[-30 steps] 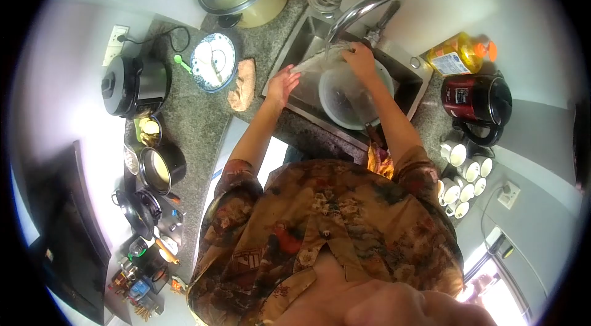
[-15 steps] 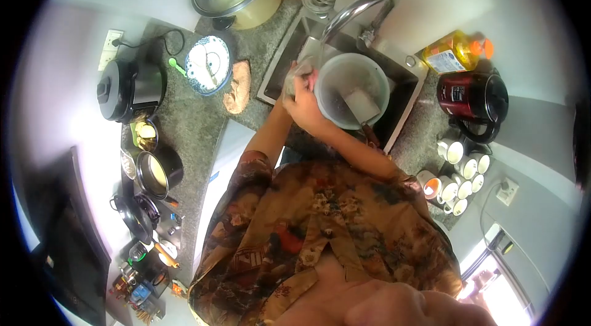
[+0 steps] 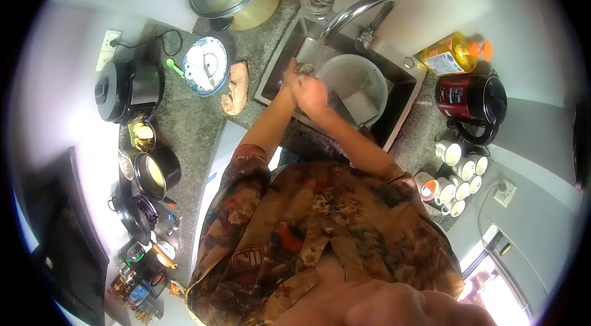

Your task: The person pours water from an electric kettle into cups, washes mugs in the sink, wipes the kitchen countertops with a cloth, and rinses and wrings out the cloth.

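My right hand (image 3: 311, 93) is curled closed at the left side of the sink (image 3: 278, 72), in front of the running tap (image 3: 357, 12). Against it is my left hand (image 3: 290, 76), partly covered by the right one. Something small and greyish shows at the fingers; I cannot make out what it is. Just right of my hands, a pale round basin (image 3: 383, 89) of cloudy water sits in the sink. A flat, square metal blade (image 3: 361, 108), like a cleaver's, leans inside the basin, its dark handle towards me.
Left of the sink lie a folded tan cloth (image 3: 234, 89) and a blue-patterned bowl (image 3: 215, 58) with a white spoon. A large lidded pot (image 3: 249, 9) stands behind. On the right are a yellow soap bottle (image 3: 452, 55), a red kettle (image 3: 455, 101) and several mugs (image 3: 451, 153).
My right hand has turned and closed into a fist shape against the left. The clear, blurred shape at the left hand no longer shows. The basin is more exposed on its left side.
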### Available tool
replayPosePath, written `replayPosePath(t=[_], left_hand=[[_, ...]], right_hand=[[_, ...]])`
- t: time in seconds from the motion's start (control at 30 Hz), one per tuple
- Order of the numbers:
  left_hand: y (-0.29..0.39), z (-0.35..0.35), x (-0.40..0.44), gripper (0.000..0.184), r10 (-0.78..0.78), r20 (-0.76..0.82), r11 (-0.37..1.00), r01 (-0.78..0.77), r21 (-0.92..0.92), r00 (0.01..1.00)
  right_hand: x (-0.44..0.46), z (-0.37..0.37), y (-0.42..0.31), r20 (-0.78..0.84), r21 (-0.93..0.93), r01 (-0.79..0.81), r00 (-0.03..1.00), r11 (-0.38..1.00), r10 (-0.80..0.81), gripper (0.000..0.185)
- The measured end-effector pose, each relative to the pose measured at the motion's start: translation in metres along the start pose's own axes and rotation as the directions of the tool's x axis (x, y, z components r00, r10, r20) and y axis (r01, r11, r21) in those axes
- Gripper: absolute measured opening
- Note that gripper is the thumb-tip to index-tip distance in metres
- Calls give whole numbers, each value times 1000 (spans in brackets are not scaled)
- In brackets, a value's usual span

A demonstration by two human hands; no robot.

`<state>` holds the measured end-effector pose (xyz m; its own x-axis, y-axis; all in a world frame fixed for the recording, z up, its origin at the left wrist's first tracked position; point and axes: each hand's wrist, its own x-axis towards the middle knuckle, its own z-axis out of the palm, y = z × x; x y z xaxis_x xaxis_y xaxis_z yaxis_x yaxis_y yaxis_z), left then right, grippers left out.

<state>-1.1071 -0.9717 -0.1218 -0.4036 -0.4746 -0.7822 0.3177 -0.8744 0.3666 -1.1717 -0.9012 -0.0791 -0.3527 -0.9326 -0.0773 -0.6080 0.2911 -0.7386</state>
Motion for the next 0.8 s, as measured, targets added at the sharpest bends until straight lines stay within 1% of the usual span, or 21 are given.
replayPosePath(t=[0.03,0.07,0.13,0.17,0.2,0.23,0.3,0.33,0.37,0.4,0.43,0.5,0.53,0.57,0.6,0.63,0.67,0.7,0.73,0.77,0.8], left_hand=[[-20,-21,20,43,249,88,861,-262,435,965],[-40,-41,40,46,413,275,482,-464,743,868],[-48,-29,34,48,449,511,-37,-555,831,734],[-45,1,-5,48,379,184,599,-392,699,907],[-39,25,-38,49,96,-41,969,-84,234,995],[-31,26,-56,53,105,71,946,-122,302,992],[-22,-11,-43,51,125,56,936,-137,323,991],[-19,-34,-34,49,141,42,925,-147,350,989],[-15,-54,-27,49,141,41,925,-147,351,989],[-12,-71,-21,47,163,-41,923,-137,361,986],[-11,-82,-18,45,182,-122,920,-125,370,976],[-10,-98,-15,43,208,-117,900,-144,411,971],[-10,-105,-11,41,241,-110,878,-169,447,964],[-13,-111,-7,41,245,-113,878,-171,447,963],[-18,-112,-6,42,261,-117,883,-188,429,958],[-22,-111,-4,44,276,-118,888,-206,411,954],[-26,-108,1,44,276,-116,888,-207,410,954],[-21,-86,-8,46,95,-128,979,-70,190,987],[-17,-68,-17,48,-86,-97,996,82,-40,992],[-14,-59,-20,48,-86,-95,996,82,-42,992],[-11,-50,-22,50,-78,177,981,107,-160,981]], right_hand=[[-2,-5,-8,-16,46,1,1000,999,0,37],[7,0,4,-15,51,-4,1000,999,5,37],[52,5,46,-3,-140,-89,996,986,90,37],[62,-3,57,-64,-165,-9,998,986,-2,36],[73,-12,66,-124,-196,70,988,978,-96,36],[84,-16,81,-123,-195,72,988,978,-97,36],[99,-16,107,-288,-224,102,943,969,-166,32],[99,-24,105,-286,-222,105,943,969,-168,32],[97,-38,98,-270,-148,45,959,988,-84,27],[97,-46,95,-250,-75,-19,968,997,0,23],[98,-41,103,-252,-74,-22,968,997,3,23],[104,-18,119,-355,207,67,935,976,11,18],[106,-13,117,-317,369,4,940,930,122,18],[106,-7,114,-201,572,-116,940,812,276,18],[105,-3,108,-32,760,-255,904,598,426,18],[103,1,102,155,870,-361,846,336,510,18],[98,6,95,296,901,-414,802,125,518,19],[88,10,82,400,895,-444,769,-34,499,19],[72,5,62,467,876,-469,764,-113,446,19],[56,0,40,530,847,-498,753,-188,390,18],[39,6,19,503,864,-464,763,-197,406,18]])
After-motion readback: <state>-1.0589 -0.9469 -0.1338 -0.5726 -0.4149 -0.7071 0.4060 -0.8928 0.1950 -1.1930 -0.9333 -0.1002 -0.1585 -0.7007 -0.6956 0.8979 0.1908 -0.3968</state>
